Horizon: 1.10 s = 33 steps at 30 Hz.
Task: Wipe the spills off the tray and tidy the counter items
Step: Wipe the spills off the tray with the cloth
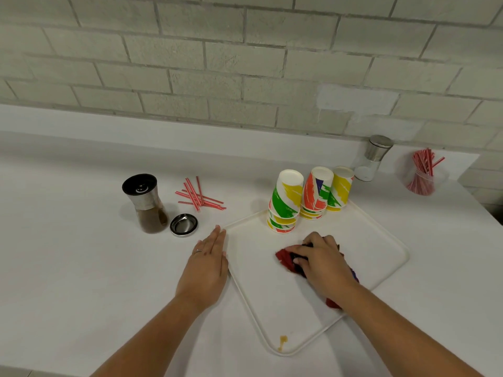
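A white tray lies on the white counter, turned like a diamond. My right hand presses a red and dark cloth onto the tray's middle. Flat on the counter, my left hand rests with straight fingers against the tray's left rim. A small yellow-brown spill sits near the tray's near corner. Upside-down stacks of colourful paper cups stand at the tray's far corner.
A pepper grinder stands at the left with its loose metal lid beside it. Red striped straws lie scattered behind. A salt grinder and a clear cup of straws stand by the brick wall at the right.
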### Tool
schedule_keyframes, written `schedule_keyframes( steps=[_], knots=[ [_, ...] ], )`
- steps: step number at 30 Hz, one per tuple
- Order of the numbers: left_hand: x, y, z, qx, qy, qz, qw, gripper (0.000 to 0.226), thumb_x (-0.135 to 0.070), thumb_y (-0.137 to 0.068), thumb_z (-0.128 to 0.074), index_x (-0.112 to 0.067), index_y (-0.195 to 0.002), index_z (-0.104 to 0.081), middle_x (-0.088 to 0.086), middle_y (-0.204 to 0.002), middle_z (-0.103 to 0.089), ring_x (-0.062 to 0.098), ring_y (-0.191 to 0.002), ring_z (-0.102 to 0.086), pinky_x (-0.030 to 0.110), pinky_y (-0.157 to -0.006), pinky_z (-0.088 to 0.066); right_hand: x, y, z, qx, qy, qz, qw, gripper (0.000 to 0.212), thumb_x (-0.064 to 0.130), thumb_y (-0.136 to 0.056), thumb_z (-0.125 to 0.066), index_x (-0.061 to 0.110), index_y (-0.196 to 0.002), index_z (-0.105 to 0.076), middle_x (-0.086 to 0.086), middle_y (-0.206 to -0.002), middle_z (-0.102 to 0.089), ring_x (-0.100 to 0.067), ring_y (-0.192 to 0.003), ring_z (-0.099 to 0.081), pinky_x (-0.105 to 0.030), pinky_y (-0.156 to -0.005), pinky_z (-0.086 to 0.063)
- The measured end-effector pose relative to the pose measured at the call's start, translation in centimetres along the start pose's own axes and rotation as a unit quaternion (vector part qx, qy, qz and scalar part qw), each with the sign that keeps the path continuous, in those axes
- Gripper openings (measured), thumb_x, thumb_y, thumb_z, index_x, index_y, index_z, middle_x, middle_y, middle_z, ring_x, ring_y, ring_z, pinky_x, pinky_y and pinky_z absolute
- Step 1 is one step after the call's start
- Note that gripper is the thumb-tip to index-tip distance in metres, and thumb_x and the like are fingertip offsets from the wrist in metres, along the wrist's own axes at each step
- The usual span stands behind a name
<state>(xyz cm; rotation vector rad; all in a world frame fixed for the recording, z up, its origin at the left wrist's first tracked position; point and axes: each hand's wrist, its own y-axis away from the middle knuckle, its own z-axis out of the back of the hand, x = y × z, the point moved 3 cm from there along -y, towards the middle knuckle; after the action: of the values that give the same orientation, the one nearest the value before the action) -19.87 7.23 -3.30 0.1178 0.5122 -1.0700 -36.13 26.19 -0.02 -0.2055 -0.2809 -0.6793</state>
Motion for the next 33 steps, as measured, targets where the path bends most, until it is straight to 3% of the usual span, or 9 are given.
schedule_keyframes(
  steps=[2,7,10,14,17,22,27,30,33],
  knots=[
    [-0.1,0.0,0.1,0.001,-0.003,-0.001,1.000,0.051,-0.025,-0.099,-0.023,-0.017,-0.148,-0.012,-0.001,-0.159,-0.007,0.017,-0.145,-0.015,0.024,-0.116,-0.002,1.8,-0.1,-0.5,-0.003,-0.004,0.010,1.000,0.030,0.028,-0.093,-0.051,0.035,-0.122,-0.058,0.003,-0.114,-0.049,-0.019,-0.103,-0.035,-0.025,-0.091,-0.036],
    [-0.2,0.0,0.1,0.008,0.000,0.004,1.000,0.051,-0.024,-0.099,-0.024,-0.016,-0.148,-0.014,0.000,-0.159,-0.008,0.020,-0.144,-0.017,0.027,-0.117,-0.004,3.8,3.9,-1.4,0.080,-0.017,0.144,0.986,0.031,0.032,-0.092,-0.050,0.042,-0.121,-0.055,0.007,-0.120,-0.047,-0.017,-0.104,-0.034,-0.025,-0.086,-0.035],
    [-0.3,0.0,0.1,0.007,-0.007,0.002,1.000,0.051,-0.025,-0.099,-0.024,-0.016,-0.148,-0.014,-0.001,-0.159,-0.008,0.019,-0.145,-0.016,0.026,-0.117,-0.004,1.1,3.6,0.1,0.111,-0.024,0.105,0.988,0.031,0.032,-0.090,-0.053,0.045,-0.118,-0.056,0.009,-0.123,-0.046,-0.017,-0.112,-0.035,-0.031,-0.095,-0.039],
    [-0.3,0.0,0.1,0.008,-0.016,0.003,1.000,0.051,-0.026,-0.099,-0.023,-0.016,-0.148,-0.014,-0.001,-0.159,-0.007,0.018,-0.145,-0.016,0.026,-0.118,-0.006,-0.4,0.2,1.0,0.069,0.017,0.023,0.997,0.032,0.027,-0.092,-0.053,0.041,-0.120,-0.057,0.004,-0.118,-0.049,-0.020,-0.109,-0.036,-0.031,-0.094,-0.040],
    [-0.4,0.0,0.1,0.009,-0.018,0.001,1.000,0.051,-0.026,-0.099,-0.023,-0.016,-0.148,-0.015,0.000,-0.159,-0.008,0.018,-0.145,-0.016,0.026,-0.118,-0.005,2.1,-0.5,-0.2,0.060,0.012,0.059,0.996,0.032,0.026,-0.091,-0.054,0.037,-0.121,-0.059,0.003,-0.115,-0.049,-0.022,-0.106,-0.036,-0.024,-0.091,-0.033],
    [-0.2,0.0,0.2,0.009,-0.020,-0.003,1.000,0.051,-0.027,-0.099,-0.023,-0.016,-0.148,-0.014,0.000,-0.159,-0.007,0.016,-0.145,-0.015,0.025,-0.117,-0.004,5.0,3.5,-0.8,0.159,-0.014,0.208,0.965,0.030,0.025,-0.086,-0.060,0.039,-0.113,-0.062,0.009,-0.121,-0.047,-0.017,-0.101,-0.034,-0.028,-0.088,-0.034],
    [-0.3,-0.1,0.1,0.006,-0.017,0.002,1.000,0.051,-0.028,-0.099,-0.023,-0.018,-0.148,-0.014,-0.001,-0.159,-0.008,0.017,-0.145,-0.016,0.024,-0.116,-0.003,3.9,6.2,1.1,0.243,-0.057,0.219,0.943,0.029,0.036,-0.084,-0.061,0.043,-0.112,-0.059,0.019,-0.132,-0.038,-0.008,-0.119,-0.027,-0.032,-0.102,-0.025],
    [-0.3,0.0,0.1,0.006,-0.018,0.001,1.000,0.051,-0.028,-0.099,-0.023,-0.017,-0.148,-0.014,-0.001,-0.159,-0.008,0.017,-0.145,-0.016,0.023,-0.115,-0.002,3.6,5.9,1.8,0.171,-0.098,0.172,0.965,0.035,0.043,-0.084,-0.060,0.044,-0.119,-0.055,0.016,-0.137,-0.037,-0.007,-0.125,-0.028,-0.031,-0.106,-0.023],
    [-0.3,0.0,0.1,0.006,-0.016,0.002,1.000,0.051,-0.028,-0.099,-0.024,-0.018,-0.148,-0.015,-0.001,-0.159,-0.009,0.017,-0.144,-0.016,0.023,-0.115,-0.003,2.4,5.4,2.2,0.110,-0.091,0.110,0.984,0.035,0.045,-0.080,-0.065,0.045,-0.115,-0.058,0.014,-0.124,-0.044,-0.009,-0.114,-0.035,-0.032,-0.102,-0.031]
  ],
)
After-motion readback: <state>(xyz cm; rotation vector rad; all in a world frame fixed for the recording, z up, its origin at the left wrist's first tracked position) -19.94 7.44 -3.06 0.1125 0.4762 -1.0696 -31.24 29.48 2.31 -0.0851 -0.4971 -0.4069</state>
